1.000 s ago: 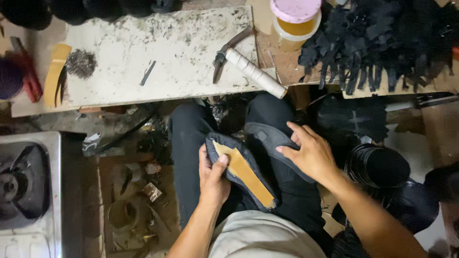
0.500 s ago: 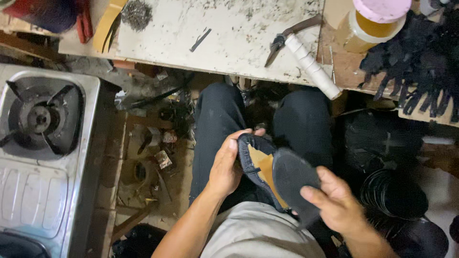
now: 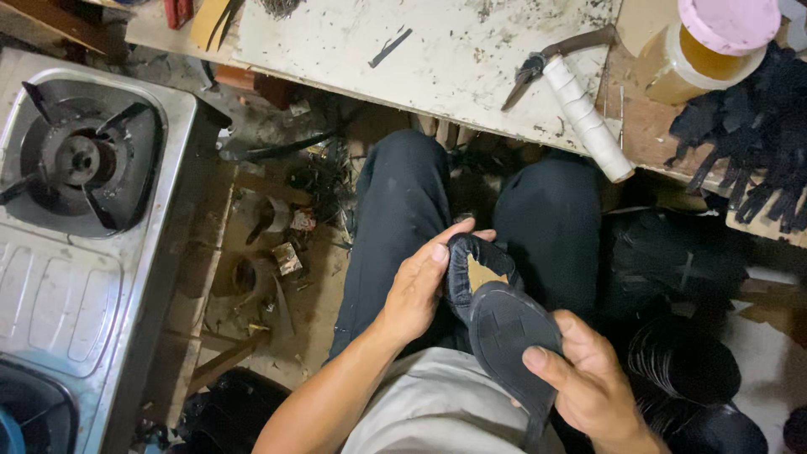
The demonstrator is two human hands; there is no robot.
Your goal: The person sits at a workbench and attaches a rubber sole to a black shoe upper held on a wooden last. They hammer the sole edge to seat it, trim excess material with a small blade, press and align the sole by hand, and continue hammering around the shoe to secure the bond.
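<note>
Matt black sole [image 3: 513, 328]; shiny steel stove [image 3: 84, 210].

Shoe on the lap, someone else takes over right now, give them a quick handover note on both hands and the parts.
Left hand: grips the heel end of the black shoe upper, sole side up over the lap.
Right hand: thumb presses the black sole piece onto the shoe bottom.
Done: the sole covers most of the bottom.
Left: a patch of tan insole shows near the heel, so the sole is not fully seated there.
Nearby: hammer with white-wrapped handle and pink-lidded jar on the workbench; gas stove to the left.
</note>
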